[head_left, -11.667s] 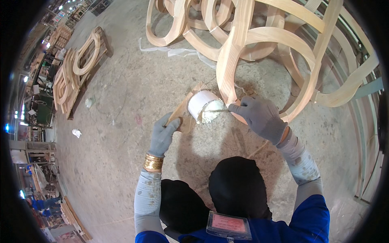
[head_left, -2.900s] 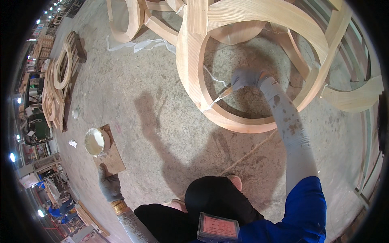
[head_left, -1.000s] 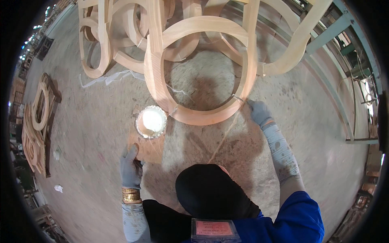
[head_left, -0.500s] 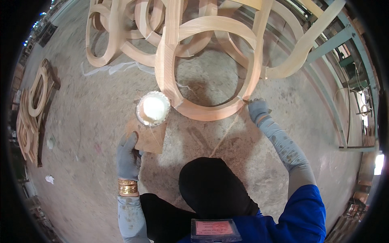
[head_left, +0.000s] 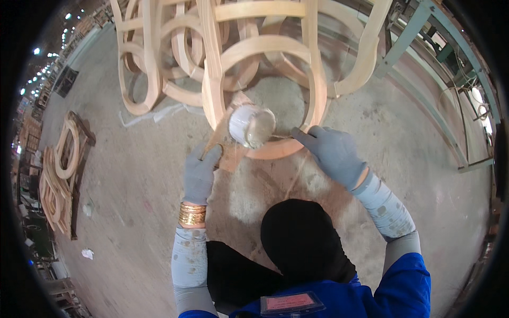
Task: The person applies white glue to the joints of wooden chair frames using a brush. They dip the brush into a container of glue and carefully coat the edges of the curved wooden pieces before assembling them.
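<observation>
My left hand, gloved in grey, grips the lower edge of a thin brown board. On that board a whitish cup leans over, its mouth turned to the right. My right hand, also gloved, is closed just right of the cup, thumb and fingers around a slim tool pointing at the cup's mouth. The tool's kind is too blurred to tell. Behind both hands stands a pale wooden chair frame with a ring-shaped lower part; the board and cup hide the ring's lower left.
More curved wooden frames stand at the back left. A grey-green metal rack runs along the right. Stacked wooden rings lie on the floor at left, with a crumpled white scrap nearby.
My left hand has brought the board and cup rightward, in front of the ring, and tilted the cup. My right hand has left the ring's lower right joint and moved toward the cup.
</observation>
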A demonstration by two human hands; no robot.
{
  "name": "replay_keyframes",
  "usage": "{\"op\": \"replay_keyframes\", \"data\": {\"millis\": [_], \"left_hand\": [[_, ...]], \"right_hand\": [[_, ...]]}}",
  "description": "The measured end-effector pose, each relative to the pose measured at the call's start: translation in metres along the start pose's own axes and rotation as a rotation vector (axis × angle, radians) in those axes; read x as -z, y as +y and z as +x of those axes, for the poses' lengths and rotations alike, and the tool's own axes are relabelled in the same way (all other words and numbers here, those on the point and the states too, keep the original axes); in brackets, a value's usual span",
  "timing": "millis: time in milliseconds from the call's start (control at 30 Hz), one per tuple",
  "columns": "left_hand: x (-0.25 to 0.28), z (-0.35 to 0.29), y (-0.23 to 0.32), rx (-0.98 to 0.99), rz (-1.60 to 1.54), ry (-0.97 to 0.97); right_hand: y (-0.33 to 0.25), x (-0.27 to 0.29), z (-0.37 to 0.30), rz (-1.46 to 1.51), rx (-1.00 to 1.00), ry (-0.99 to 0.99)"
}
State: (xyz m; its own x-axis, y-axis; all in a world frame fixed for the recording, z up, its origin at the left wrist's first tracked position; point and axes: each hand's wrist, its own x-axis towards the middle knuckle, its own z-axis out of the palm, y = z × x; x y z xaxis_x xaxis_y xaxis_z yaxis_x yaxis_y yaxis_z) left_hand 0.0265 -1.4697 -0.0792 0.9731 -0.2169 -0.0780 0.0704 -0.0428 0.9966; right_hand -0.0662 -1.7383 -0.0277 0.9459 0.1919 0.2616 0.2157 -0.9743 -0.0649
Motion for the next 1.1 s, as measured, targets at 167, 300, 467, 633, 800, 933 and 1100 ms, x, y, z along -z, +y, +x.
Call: {"op": "replay_keyframes", "data": {"millis": [167, 300, 467, 633, 800, 933, 1100], "left_hand": [[-0.031, 0.011, 0.043, -0.223, 0.143, -0.030], [-0.044, 0.028, 0.055, -0.258, 0.219, -0.048], [-0.064, 0.045, 0.058, -0.244, 0.215, -0.072], [-0.087, 0.051, 0.062, -0.284, 0.231, -0.086], [-0.099, 0.052, 0.068, -0.301, 0.277, -0.051], [-0.105, 0.048, 0.070, -0.338, 0.286, -0.034], [-0.114, 0.047, 0.071, -0.384, 0.364, -0.022]], "right_hand": [[0.015, 0.018, 0.017, -0.186, -0.054, 0.020], [0.046, 0.021, 0.024, -0.024, -0.019, -0.080], [0.075, 0.026, 0.031, -0.157, 0.019, 0.117], [0.103, 0.030, 0.026, -0.112, 0.031, 0.107], [0.118, 0.022, 0.020, 0.049, 0.107, 0.185], [0.130, 0.017, 0.015, 0.190, -0.005, 0.126], [0.140, -0.023, 0.010, 0.477, 0.175, 0.282]]}}
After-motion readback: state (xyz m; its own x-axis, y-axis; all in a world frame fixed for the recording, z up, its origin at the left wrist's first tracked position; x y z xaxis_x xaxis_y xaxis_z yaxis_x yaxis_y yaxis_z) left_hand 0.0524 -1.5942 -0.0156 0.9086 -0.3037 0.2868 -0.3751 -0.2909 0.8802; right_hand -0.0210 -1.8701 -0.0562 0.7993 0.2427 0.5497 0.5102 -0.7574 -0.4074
